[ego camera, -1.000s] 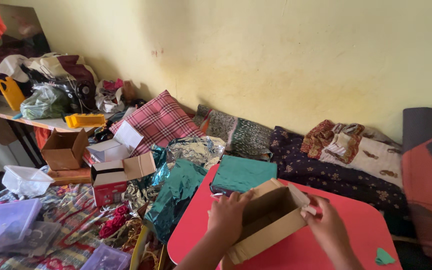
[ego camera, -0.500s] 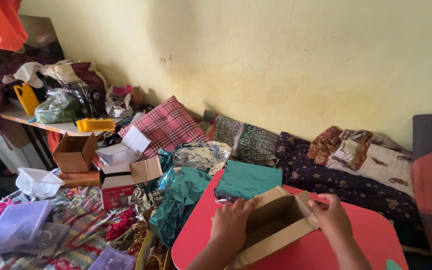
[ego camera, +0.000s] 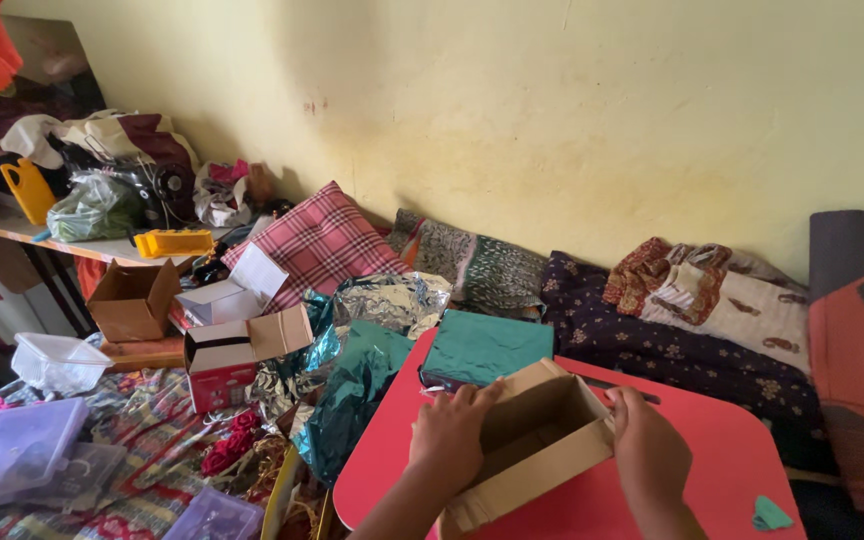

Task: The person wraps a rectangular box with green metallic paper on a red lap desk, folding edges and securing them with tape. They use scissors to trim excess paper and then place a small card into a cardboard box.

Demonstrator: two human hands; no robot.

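An open brown cardboard box (ego camera: 537, 440) lies on its side on a red table (ego camera: 722, 455). My left hand (ego camera: 449, 437) grips its left end, fingers curled over the edge. My right hand (ego camera: 649, 452) presses against its right end, where a flap is folded in. A box wrapped in teal paper (ego camera: 482, 348) rests on the table just behind the cardboard box.
Crumpled teal and silver foil paper (ego camera: 357, 345) spills off the table's left side. Open cartons (ego camera: 227, 345), clear plastic tubs (ego camera: 47, 360) and red ribbon flowers lie further left. Pillows and folded cloth (ego camera: 687, 290) line the yellow wall. A teal paper scrap (ego camera: 769, 514) sits at the table's right corner.
My right hand has closed in on the box's right end and pushed its flap inward. The left hand stays on the left end. The view shifted a little.
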